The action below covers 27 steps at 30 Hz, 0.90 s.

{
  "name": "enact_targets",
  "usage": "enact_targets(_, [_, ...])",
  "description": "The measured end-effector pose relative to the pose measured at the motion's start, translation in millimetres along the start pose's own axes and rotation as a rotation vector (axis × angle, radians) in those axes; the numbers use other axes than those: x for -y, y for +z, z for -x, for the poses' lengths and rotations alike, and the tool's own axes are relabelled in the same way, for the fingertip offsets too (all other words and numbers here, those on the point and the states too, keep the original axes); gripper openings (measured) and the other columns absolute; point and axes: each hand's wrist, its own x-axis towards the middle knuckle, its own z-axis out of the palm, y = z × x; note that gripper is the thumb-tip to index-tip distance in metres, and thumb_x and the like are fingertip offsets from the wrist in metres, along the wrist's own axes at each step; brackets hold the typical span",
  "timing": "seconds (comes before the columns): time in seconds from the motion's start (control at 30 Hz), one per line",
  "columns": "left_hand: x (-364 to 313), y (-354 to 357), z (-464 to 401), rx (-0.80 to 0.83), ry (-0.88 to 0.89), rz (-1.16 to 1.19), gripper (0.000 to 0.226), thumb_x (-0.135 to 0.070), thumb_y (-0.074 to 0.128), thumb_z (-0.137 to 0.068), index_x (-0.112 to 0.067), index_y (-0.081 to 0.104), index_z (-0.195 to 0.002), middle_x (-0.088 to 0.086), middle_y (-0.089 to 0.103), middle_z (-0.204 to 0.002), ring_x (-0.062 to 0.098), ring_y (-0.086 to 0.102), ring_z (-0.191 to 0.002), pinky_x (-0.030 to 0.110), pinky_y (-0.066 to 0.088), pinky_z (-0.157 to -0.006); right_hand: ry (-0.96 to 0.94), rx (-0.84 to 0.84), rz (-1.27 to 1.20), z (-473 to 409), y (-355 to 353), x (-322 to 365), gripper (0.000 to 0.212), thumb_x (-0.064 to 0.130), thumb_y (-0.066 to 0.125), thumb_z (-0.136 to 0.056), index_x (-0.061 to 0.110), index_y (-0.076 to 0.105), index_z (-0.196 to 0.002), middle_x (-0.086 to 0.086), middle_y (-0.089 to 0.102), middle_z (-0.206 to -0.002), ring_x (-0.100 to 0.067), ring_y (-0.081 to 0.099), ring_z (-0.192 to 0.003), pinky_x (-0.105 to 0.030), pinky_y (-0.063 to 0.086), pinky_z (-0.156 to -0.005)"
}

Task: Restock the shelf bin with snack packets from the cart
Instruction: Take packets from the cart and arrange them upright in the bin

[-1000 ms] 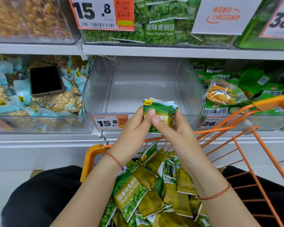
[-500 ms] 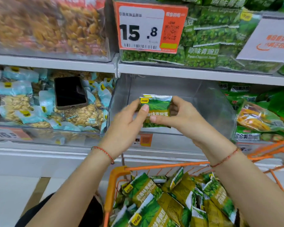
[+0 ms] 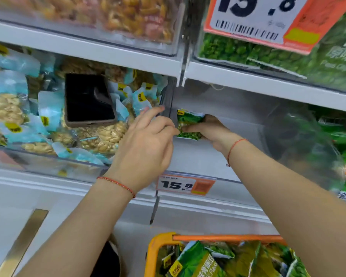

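Note:
A small stack of green pea packets (image 3: 188, 124) stands upright in the back left corner of the clear shelf bin (image 3: 196, 162). My right hand (image 3: 211, 129) reaches into the bin and grips the stack from the right. My left hand (image 3: 146, 140) is at the bin's left wall with its fingers loose and the index finger raised; its fingertips touch the stack's left edge. Below, the orange cart (image 3: 224, 237) holds several more green and olive snack packets (image 3: 206, 260).
A dark phone (image 3: 88, 100) lies on peanut packets (image 3: 6, 110) in the bin to the left. Another bin of green packets (image 3: 344, 140) stands to the right. A 15.8 price tag (image 3: 185, 185) hangs on the bin's front. Filled bins sit on the shelf above (image 3: 128, 54).
Both hands have carried the packet stack up from the cart and deep into the clear bin. The left hand has loosened its hold; the view has moved closer to the shelf.

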Motion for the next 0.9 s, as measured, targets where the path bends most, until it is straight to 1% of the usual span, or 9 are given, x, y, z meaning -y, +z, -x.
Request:
enact_targets(0.07, [-0.8,-0.9,0.2,0.023,-0.007,0.017,0.023,-0.004,0.052,-0.081,-0.008,0.071,-0.094,0.006,0.065,-0.097,0.032,0.046,-0.122,0.048,0.040,-0.104,0.009,0.009,-0.033,-13.4,4.4,-1.6,0.055,0.015,0.087,-0.062,0.008,0.065,-0.111,-0.006,0.071,-0.106,-0.022,0.066,-0.103,-0.035,0.052,-0.092])
enact_targets(0.2, [0.1,-2.0,0.6,0.028,-0.025,0.027,0.024,-0.006,0.051,-0.082,-0.009,0.071,-0.095,0.005,0.065,-0.099,0.031,0.045,-0.124,0.040,0.042,-0.102,-0.008,-0.045,0.088,-34.0,10.6,8.6,0.067,0.019,0.089,-0.060,0.005,0.058,-0.118,-0.006,0.067,-0.110,-0.020,0.064,-0.101,-0.021,0.047,-0.065])
enact_targets(0.3, [0.4,-1.7,0.7,0.032,-0.022,0.026,0.024,-0.006,0.052,-0.081,-0.009,0.071,-0.095,0.005,0.065,-0.099,0.031,0.045,-0.124,0.039,0.041,-0.102,-0.012,-0.116,0.090,-49.2,13.3,10.8,0.066,0.015,0.087,-0.064,0.003,0.054,-0.120,-0.006,0.064,-0.114,-0.021,0.062,-0.103,-0.027,0.051,-0.078])
enact_targets(0.43, [0.3,-1.4,1.0,0.024,-0.023,0.029,0.022,-0.005,0.053,-0.082,-0.009,0.071,-0.093,0.005,0.065,-0.098,0.032,0.046,-0.124,0.041,0.043,-0.100,-0.058,-0.157,0.052,-62.9,17.6,8.5,0.053,0.011,0.084,-0.067,0.004,0.063,-0.116,-0.009,0.068,-0.113,-0.023,0.064,-0.105,-0.037,0.052,-0.093])
enact_targets(0.5, [-0.2,-1.1,1.0,0.020,-0.030,0.030,0.021,-0.005,0.053,-0.082,-0.009,0.071,-0.093,0.005,0.064,-0.098,0.032,0.045,-0.125,0.041,0.044,-0.099,-0.064,-0.205,0.061,-65.6,22.1,8.7,0.053,0.014,0.085,-0.067,0.005,0.064,-0.115,-0.008,0.068,-0.113,-0.021,0.064,-0.104,-0.036,0.051,-0.094])
enact_targets(0.6, [0.2,-0.2,1.1,0.016,-0.026,0.031,0.021,-0.004,0.054,-0.082,-0.008,0.071,-0.092,0.005,0.064,-0.098,0.033,0.045,-0.125,0.042,0.043,-0.100,-0.063,-0.342,0.085,-65.0,31.6,7.3,0.067,0.025,0.089,-0.063,0.005,0.056,-0.118,-0.004,0.066,-0.112,-0.018,0.063,-0.102,-0.030,0.052,-0.087])
enact_targets(0.7, [0.1,0.3,1.3,0.017,-0.028,0.029,0.020,-0.004,0.054,-0.082,-0.008,0.071,-0.092,0.006,0.064,-0.098,0.033,0.045,-0.125,0.041,0.042,-0.101,-0.120,-0.406,0.115,-60.3,37.6,5.8,0.062,0.026,0.086,-0.066,0.008,0.057,-0.117,-0.007,0.066,-0.113,-0.021,0.063,-0.103,-0.027,0.050,-0.080])
enact_targets(0.8, [-1.1,0.9,1.5,-0.001,-0.036,0.026,0.020,-0.003,0.055,-0.081,-0.009,0.071,-0.090,0.005,0.065,-0.097,0.032,0.046,-0.124,0.038,0.042,-0.101,-0.175,-0.376,0.198,-55.8,36.0,10.7,0.056,0.025,0.082,-0.069,0.011,0.059,-0.118,-0.007,0.067,-0.114,-0.021,0.062,-0.104,-0.030,0.051,-0.084])
enact_targets(0.9, [-1.3,1.0,2.2,-0.005,-0.040,0.027,0.020,-0.004,0.055,-0.081,-0.009,0.071,-0.090,0.004,0.065,-0.098,0.031,0.045,-0.125,0.040,0.043,-0.099,-0.116,-0.289,0.006,-56.2,35.1,12.7,0.053,0.007,0.079,-0.072,0.006,0.059,-0.120,-0.010,0.067,-0.115,-0.024,0.063,-0.105,-0.037,0.051,-0.094])
